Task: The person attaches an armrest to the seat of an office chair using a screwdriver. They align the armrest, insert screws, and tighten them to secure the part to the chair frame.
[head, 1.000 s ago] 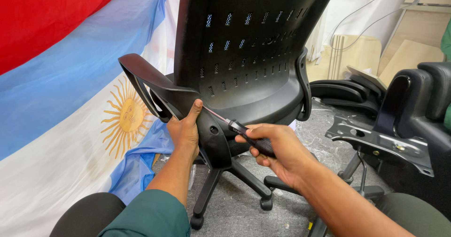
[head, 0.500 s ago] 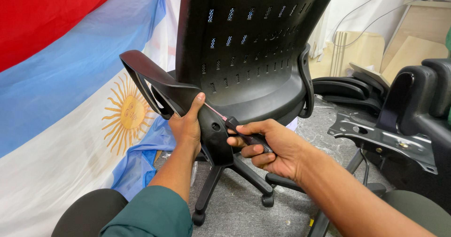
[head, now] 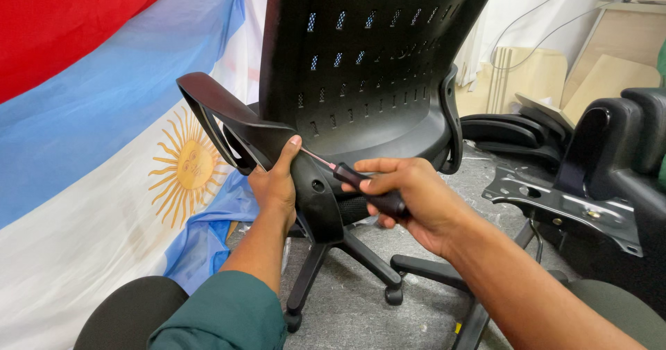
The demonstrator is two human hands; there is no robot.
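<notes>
A black office chair [head: 368,65] with a perforated back stands in front of me, seen from behind. My left hand [head: 275,180] grips the lower part of its black left armrest [head: 222,117] where it meets the seat. My right hand [head: 409,197] is closed on the black handle of a screwdriver [head: 361,185]. The thin shaft runs up-left, and its tip meets the armrest bracket just beside my left thumb. A round hole shows in the bracket [head: 318,185] below the shaft.
A flag cloth [head: 104,149] in red, blue and white with a sun emblem hangs at the left. A metal seat plate [head: 562,211] on another chair base sits at the right, beside a black padded chair [head: 624,149]. Grey carpet [head: 354,301] and star-base legs lie below.
My right hand has turned on the screwdriver handle and shifted slightly up. The left hand keeps the same hold on the armrest.
</notes>
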